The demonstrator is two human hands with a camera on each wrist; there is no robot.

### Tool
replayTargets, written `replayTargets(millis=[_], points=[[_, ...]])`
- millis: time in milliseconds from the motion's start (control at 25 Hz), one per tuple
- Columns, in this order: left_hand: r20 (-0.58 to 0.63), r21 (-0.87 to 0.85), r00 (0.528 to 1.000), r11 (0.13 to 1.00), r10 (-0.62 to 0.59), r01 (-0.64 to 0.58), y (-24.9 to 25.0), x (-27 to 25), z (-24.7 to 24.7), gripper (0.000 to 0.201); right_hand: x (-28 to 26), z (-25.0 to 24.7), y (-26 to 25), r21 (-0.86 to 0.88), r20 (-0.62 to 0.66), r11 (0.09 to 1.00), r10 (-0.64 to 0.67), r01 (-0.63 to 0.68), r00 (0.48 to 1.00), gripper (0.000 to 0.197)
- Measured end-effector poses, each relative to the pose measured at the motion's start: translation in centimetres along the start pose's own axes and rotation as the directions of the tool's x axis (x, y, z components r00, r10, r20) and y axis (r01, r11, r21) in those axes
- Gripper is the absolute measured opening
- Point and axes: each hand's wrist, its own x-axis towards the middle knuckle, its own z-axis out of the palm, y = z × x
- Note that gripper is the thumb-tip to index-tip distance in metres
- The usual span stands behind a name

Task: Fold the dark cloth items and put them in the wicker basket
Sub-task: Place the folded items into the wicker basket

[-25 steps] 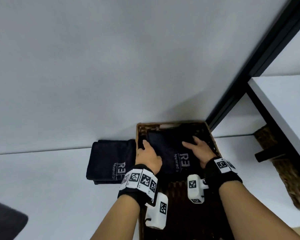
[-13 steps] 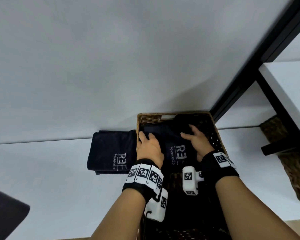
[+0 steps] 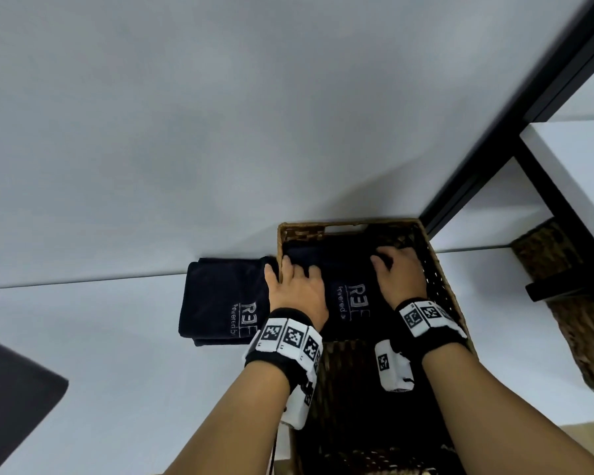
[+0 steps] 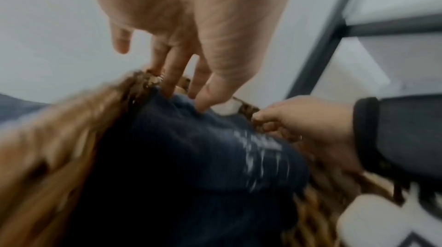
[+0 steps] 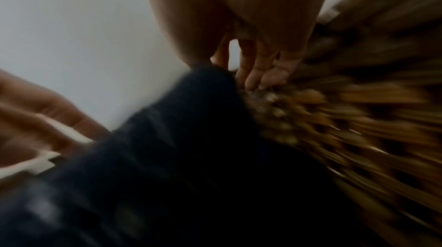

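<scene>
A wicker basket stands on a white surface, its far end near the wall. Inside it lies a folded dark cloth with a pale logo. My left hand holds the cloth's far left corner by the basket wall. In the blurred left wrist view the fingers reach behind that edge of the cloth and the thumb presses on top. My right hand curls over the far right corner, fingers between the cloth and the wicker. A second folded dark cloth lies left of the basket.
A black frame post rises just right of the basket, with a white shelf beyond it. Another wicker basket sits under that shelf. A dark flat object shows at the lower left. A pale wall stands close behind.
Both hands have slid from the top of the cloth to its far edge, and the cloth has shifted deeper toward the basket's far wall. The second cloth has not moved.
</scene>
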Motion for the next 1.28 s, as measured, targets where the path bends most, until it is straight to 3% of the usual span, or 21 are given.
replayTargets(millis=[80, 160, 240, 360, 480, 640, 760, 840, 960, 1000, 1040, 1160, 1240, 1280], points=[[-0.222, -0.321, 0.975, 0.946, -0.021, -0.053, -2.7, 0.1, -1.3, 0.043, -1.0, -1.0, -3.3, 0.139, -0.146, 0.985, -0.081, 0.102, 0.986, 0.022], [-0.312, -0.571, 0.93, 0.821, -0.192, -0.022, -7.3, 0.7, -1.5, 0.034, -2.7, -0.6, -8.4, 0.211, -0.094, 0.954, -0.196, 0.212, 0.976, 0.015], [-0.185, -0.687, 0.903, 0.708, -0.388, 0.163, -12.7, 1.2, -0.4, 0.035, -4.7, 1.8, -13.0, 0.196, 0.134, 0.942, -0.3, 0.271, 0.945, 0.016], [0.164, -0.605, 0.825, 0.605, -0.541, 0.518, -18.4, 1.1, 2.7, 0.047, -7.2, 6.6, -17.4, 0.115, 0.425, 0.966, -0.259, 0.232, 0.867, 0.024], [0.328, -0.661, 0.813, 0.498, -0.481, 0.561, -20.0, 0.5, 4.5, 0.05, -9.0, 10.1, -18.9, 0.018, 0.543, 0.99, -0.125, 0.138, 0.83, 0.032], [0.317, -0.658, 0.807, 0.498, -0.499, 0.566, -20.3, 0.5, 4.4, 0.057, -10.4, 13.1, -18.2, -0.112, 0.609, 0.989, -0.004, 0.092, 0.793, 0.036], [0.307, -0.664, 0.81, 0.497, -0.5, 0.559, -20.4, 1.3, 3.3, 0.058, -10.5, 13.9, -17.7, -0.13, 0.58, 0.989, 0.019, 0.07, 0.814, 0.038], [0.356, -0.737, 0.806, 0.388, -0.473, 0.553, -20.4, 2.4, 3.3, 0.058, -10.4, 13.5, -17.6, -0.098, 0.555, 0.994, 0.012, 0.051, 0.832, 0.039], [0.431, -0.856, 0.81, 0.105, -0.397, 0.507, -19.9, 3.0, 2.9, 0.053, -10.0, 12.4, -17.5, -0.033, 0.52, 0.999, 0.002, 0.018, 0.854, 0.042], [0.399, -0.875, 0.836, 0.114, -0.377, 0.47, -19.5, 3.0, 2.7, 0.043, -9.9, 12.0, -17.3, -0.016, 0.498, 1.0, -0.002, 0.012, 0.867, 0.042], [0.344, -0.885, 0.865, 0.183, -0.366, 0.429, -19.0, 3.0, 2.2, 0.035, -9.8, 11.6, -17.1, 0.018, 0.468, 1.0, -0.017, 0.01, 0.883, 0.041], [0.1, -0.916, 0.939, 0.337, -0.329, 0.216, -17.0, 1.5, -1.4, 0.034, -9.7, 9.8, -17.4, 0.206, 0.307, 0.978, -0.08, 0.016, 0.948, 0.034], [-0.068, -0.915, 0.955, 0.399, -0.29, 0.056, -15.2, 0.0, -4.9, 0.033, -9.2, 8.2, -17.6, 0.41, 0.198, 0.912, -0.07, -0.017, 0.978, 0.029], [-0.129, -0.906, 0.958, 0.424, -0.258, -0.007, -14.2, -0.9, -6.7, 0.032, -8.9, 7.2, -17.7, 0.543, 0.179, 0.836, -0.026, -0.076, 0.984, 0.026]])
